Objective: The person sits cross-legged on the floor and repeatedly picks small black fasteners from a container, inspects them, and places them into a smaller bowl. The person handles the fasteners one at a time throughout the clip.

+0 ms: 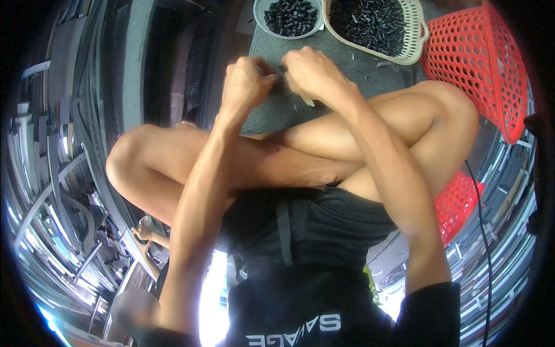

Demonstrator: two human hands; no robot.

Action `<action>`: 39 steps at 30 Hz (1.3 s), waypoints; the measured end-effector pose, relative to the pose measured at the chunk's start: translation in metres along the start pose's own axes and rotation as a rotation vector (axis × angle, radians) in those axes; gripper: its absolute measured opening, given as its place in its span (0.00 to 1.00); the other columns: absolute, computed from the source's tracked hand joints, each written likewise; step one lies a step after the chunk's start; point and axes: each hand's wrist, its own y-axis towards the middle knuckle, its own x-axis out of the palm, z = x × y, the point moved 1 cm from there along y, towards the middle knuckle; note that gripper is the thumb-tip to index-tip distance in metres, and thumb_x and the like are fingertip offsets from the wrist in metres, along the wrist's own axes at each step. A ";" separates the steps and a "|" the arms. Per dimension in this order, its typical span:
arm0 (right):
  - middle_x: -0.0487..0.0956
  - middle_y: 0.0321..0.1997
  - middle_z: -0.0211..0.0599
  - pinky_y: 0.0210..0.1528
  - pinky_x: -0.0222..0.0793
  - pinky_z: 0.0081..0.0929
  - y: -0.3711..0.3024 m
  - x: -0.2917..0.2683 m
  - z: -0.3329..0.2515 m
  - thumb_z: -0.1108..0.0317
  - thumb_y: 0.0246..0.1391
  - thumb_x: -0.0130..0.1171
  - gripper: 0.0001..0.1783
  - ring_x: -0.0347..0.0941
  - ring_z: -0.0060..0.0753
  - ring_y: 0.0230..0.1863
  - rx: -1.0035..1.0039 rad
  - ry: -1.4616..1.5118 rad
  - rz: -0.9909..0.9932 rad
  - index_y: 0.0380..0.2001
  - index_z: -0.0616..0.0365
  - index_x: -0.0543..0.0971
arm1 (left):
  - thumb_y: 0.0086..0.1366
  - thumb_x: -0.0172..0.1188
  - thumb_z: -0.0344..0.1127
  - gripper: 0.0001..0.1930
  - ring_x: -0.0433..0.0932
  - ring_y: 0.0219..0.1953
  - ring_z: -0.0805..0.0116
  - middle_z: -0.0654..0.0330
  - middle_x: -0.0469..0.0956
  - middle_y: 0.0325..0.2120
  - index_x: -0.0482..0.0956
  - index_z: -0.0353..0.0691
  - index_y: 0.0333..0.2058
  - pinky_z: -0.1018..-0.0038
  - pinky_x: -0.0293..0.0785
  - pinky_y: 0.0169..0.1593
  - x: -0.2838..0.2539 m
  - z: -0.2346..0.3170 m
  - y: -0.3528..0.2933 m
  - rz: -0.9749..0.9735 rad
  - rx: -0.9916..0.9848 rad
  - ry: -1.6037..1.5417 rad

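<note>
Working close together above a grey felt-like mat (341,63), the left hand (247,81) and right hand (312,72) pinch one small dark piece (281,68) between their fingertips; its form is too small to tell. Both hands are curled shut on it, knuckles nearly touching. Just beyond them sits a round pale bowl (260,20) heaped with small black parts, and beside it a cream perforated plastic basket (417,43) holding similar black pieces. A red perforated plastic basket (491,69) lies tilted at the right, over the crossed bare legs.
</note>
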 end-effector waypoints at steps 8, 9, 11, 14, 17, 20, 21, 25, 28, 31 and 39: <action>0.85 0.40 0.62 0.55 0.78 0.51 -0.010 -0.048 0.006 0.65 0.60 0.60 0.13 0.83 0.61 0.48 0.121 -0.047 -0.127 0.37 0.65 0.85 | 0.61 0.66 0.28 0.08 0.85 0.39 0.43 0.46 0.84 0.35 0.85 0.36 0.39 0.56 0.81 0.45 0.010 0.001 -0.010 0.121 0.525 0.196; 0.85 0.39 0.62 0.55 0.78 0.50 -0.011 -0.054 0.006 0.65 0.60 0.60 0.13 0.83 0.61 0.48 0.100 -0.036 -0.113 0.37 0.65 0.85 | 0.61 0.66 0.27 0.08 0.84 0.39 0.42 0.46 0.83 0.36 0.85 0.37 0.40 0.55 0.81 0.45 0.010 0.002 -0.013 0.124 0.551 0.246; 0.85 0.39 0.62 0.54 0.78 0.50 -0.013 -0.063 0.006 0.65 0.60 0.61 0.13 0.83 0.60 0.47 0.081 -0.030 -0.095 0.37 0.65 0.85 | 0.60 0.66 0.26 0.09 0.82 0.40 0.41 0.47 0.82 0.36 0.85 0.37 0.41 0.53 0.80 0.44 0.011 0.005 -0.015 0.118 0.587 0.329; 0.85 0.39 0.61 0.54 0.78 0.49 -0.013 -0.072 0.005 0.65 0.60 0.61 0.13 0.84 0.60 0.46 0.076 -0.005 -0.061 0.38 0.65 0.86 | 0.59 0.67 0.26 0.11 0.82 0.39 0.41 0.47 0.81 0.36 0.84 0.37 0.42 0.52 0.80 0.43 0.013 0.009 -0.017 0.115 0.625 0.404; 0.86 0.40 0.60 0.55 0.78 0.48 -0.013 -0.078 0.005 0.65 0.60 0.61 0.13 0.84 0.59 0.47 0.105 0.003 -0.064 0.39 0.64 0.86 | 0.58 0.68 0.25 0.12 0.84 0.38 0.44 0.47 0.81 0.35 0.84 0.36 0.42 0.54 0.81 0.43 0.013 0.013 -0.018 0.129 0.642 0.363; 0.86 0.40 0.58 0.55 0.78 0.48 -0.015 -0.081 0.010 0.64 0.60 0.61 0.14 0.84 0.58 0.48 0.104 0.017 -0.037 0.40 0.63 0.86 | 0.57 0.68 0.25 0.12 0.85 0.37 0.47 0.47 0.83 0.36 0.84 0.35 0.42 0.58 0.82 0.43 0.012 0.015 -0.019 0.095 0.588 0.208; 0.86 0.39 0.58 0.55 0.78 0.48 -0.016 -0.082 0.012 0.63 0.60 0.62 0.14 0.84 0.57 0.47 0.118 0.015 -0.029 0.40 0.63 0.86 | 0.58 0.68 0.25 0.12 0.86 0.36 0.49 0.47 0.84 0.36 0.84 0.35 0.42 0.60 0.82 0.43 0.010 0.015 -0.019 0.091 0.568 0.167; 0.86 0.39 0.57 0.54 0.78 0.47 -0.015 -0.085 0.018 0.63 0.61 0.62 0.14 0.84 0.55 0.47 0.138 0.027 -0.023 0.40 0.63 0.86 | 0.59 0.67 0.26 0.12 0.87 0.38 0.53 0.49 0.87 0.37 0.85 0.34 0.43 0.64 0.83 0.44 0.004 0.015 -0.021 0.101 0.517 0.067; 0.86 0.36 0.56 0.52 0.78 0.46 -0.014 -0.088 0.020 0.63 0.62 0.62 0.14 0.85 0.54 0.44 0.110 0.033 -0.019 0.39 0.64 0.86 | 0.62 0.67 0.28 0.12 0.88 0.39 0.58 0.51 0.88 0.38 0.85 0.35 0.45 0.66 0.83 0.46 -0.001 0.018 -0.021 0.071 0.454 -0.026; 0.86 0.33 0.55 0.50 0.78 0.45 -0.013 -0.087 0.022 0.63 0.62 0.62 0.14 0.85 0.53 0.41 0.099 0.048 0.004 0.38 0.64 0.86 | 0.64 0.68 0.28 0.12 0.89 0.40 0.62 0.50 0.88 0.39 0.86 0.36 0.46 0.67 0.83 0.46 -0.002 0.022 -0.023 0.027 0.416 -0.100; 0.85 0.30 0.54 0.45 0.79 0.44 -0.010 -0.084 0.022 0.63 0.61 0.62 0.14 0.84 0.50 0.35 0.087 0.017 0.037 0.34 0.66 0.85 | 0.69 0.67 0.28 0.09 0.89 0.43 0.65 0.51 0.89 0.39 0.84 0.31 0.45 0.71 0.83 0.47 0.001 0.022 -0.015 -0.001 0.363 -0.301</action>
